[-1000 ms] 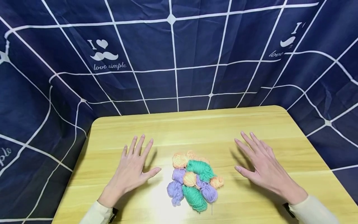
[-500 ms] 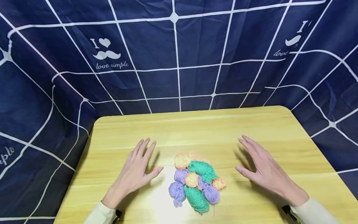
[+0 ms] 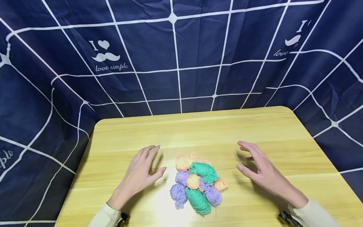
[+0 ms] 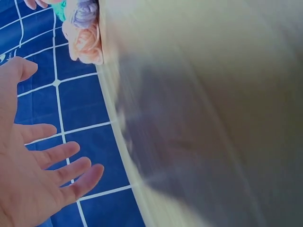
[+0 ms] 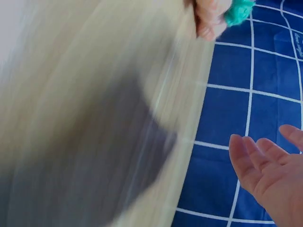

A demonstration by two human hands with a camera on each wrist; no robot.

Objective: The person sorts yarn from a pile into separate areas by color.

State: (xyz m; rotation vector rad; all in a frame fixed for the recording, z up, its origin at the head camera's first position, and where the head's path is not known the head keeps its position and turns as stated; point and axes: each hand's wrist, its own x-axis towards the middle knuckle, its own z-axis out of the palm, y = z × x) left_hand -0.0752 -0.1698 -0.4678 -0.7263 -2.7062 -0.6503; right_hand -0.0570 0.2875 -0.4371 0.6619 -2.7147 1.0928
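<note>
A small heap of yarn balls lies in the middle of the table. Among them are a green ball (image 3: 204,171) at the back, another green one (image 3: 198,201) in front, purple balls such as this one (image 3: 178,194), and orange balls, one (image 3: 193,181) at the centre. Left of the heap hovers my left hand (image 3: 139,173), fingers loosely bent, touching none of the yarn. My right hand (image 3: 265,173) hovers on the other side, likewise apart from it, thumb spread from the bent fingers. Both palms look bare in the wrist views.
The yellow wooden table (image 3: 175,132) has rounded far corners. A dark blue cloth (image 3: 158,85) with white lines hangs behind it and at both sides. A loose yarn end (image 3: 216,212) trails from the heap toward the front edge.
The fingers of both hands have gone from spread and straight to more bent, and the palms have turned inward. The yarn heap has stayed put; the head view shifted slightly.
</note>
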